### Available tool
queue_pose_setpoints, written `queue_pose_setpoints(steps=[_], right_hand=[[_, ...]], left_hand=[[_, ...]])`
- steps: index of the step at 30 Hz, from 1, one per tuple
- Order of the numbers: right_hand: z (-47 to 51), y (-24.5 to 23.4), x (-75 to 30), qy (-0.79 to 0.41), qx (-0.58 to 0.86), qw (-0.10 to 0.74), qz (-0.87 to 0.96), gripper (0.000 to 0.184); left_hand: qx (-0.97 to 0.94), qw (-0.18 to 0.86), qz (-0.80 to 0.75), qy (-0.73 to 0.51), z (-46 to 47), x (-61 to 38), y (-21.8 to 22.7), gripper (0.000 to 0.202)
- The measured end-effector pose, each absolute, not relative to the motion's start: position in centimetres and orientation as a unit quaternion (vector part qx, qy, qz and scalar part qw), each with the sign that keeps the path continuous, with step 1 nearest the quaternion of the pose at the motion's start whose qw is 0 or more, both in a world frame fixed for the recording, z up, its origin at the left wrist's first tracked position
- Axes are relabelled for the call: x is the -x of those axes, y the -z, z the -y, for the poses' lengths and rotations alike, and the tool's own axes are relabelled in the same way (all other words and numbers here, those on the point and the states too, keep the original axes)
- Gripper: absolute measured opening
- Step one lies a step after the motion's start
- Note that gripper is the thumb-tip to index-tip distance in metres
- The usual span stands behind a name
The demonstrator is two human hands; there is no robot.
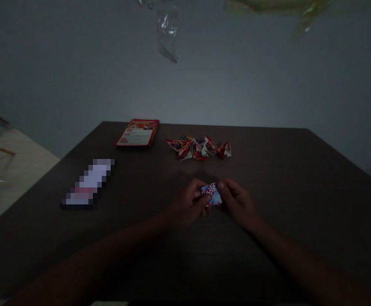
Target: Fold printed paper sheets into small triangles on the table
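Observation:
A small folded paper piece (212, 194), patterned red, white and blue, is pinched between both my hands low over the dark table (300, 182). My left hand (188, 205) grips its left edge with closed fingers. My right hand (237, 202) grips its right edge, thumb on top. Beyond them lies a cluster of several folded red and white paper shapes (200, 148).
A red and white printed card or booklet (138, 132) lies at the table's far left. A blurred-out flat object (89, 183) lies left of my hands. A grey wall rises behind, with clear plastic (168, 35) hanging from above. Pale floor shows at the left.

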State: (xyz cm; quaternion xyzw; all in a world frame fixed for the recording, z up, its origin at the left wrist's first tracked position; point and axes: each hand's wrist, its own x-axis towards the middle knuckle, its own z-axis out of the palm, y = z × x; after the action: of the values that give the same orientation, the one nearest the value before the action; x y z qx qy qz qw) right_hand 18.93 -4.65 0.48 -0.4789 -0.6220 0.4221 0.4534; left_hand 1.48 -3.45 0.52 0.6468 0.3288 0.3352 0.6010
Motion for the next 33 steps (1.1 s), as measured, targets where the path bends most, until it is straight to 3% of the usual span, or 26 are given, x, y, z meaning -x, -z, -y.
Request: queue_pose_setpoints(steps=[5,10,19,25,29,33], right_hand=[[4.7,-0.6,-18.9,-0.332,0.507,0.443,0.660,0.029],[4.6,-0.6,-18.9,-0.348,0.502,0.443,0.656,0.028],[5.2,-1.6,-18.9,-0.256,0.469,0.432,0.726,0.024],[4.9,-1.5,-18.9,-0.348,0.463,0.413,0.703,0.032],[4.6,-0.8,-18.9,-0.432,0.478,0.473,0.601,0.040],[4.6,-0.4,-19.0,-0.435,0.465,0.485,0.599,0.039]], left_hand=[[-0.625,0.665,-0.283,-0.297,3.7,-1.7,-0.6,0.026],[-0.611,0.639,-0.314,-0.347,3.8,-1.9,-0.7,0.024],[-0.608,0.657,-0.288,-0.341,4.1,-1.8,-1.4,0.025],[-0.678,0.585,-0.353,-0.269,3.3,-1.0,-1.7,0.030],[-0.637,0.602,-0.356,-0.324,3.5,-1.3,-1.5,0.027],[-0.608,0.615,-0.323,-0.385,3.6,-1.8,-1.2,0.024]])
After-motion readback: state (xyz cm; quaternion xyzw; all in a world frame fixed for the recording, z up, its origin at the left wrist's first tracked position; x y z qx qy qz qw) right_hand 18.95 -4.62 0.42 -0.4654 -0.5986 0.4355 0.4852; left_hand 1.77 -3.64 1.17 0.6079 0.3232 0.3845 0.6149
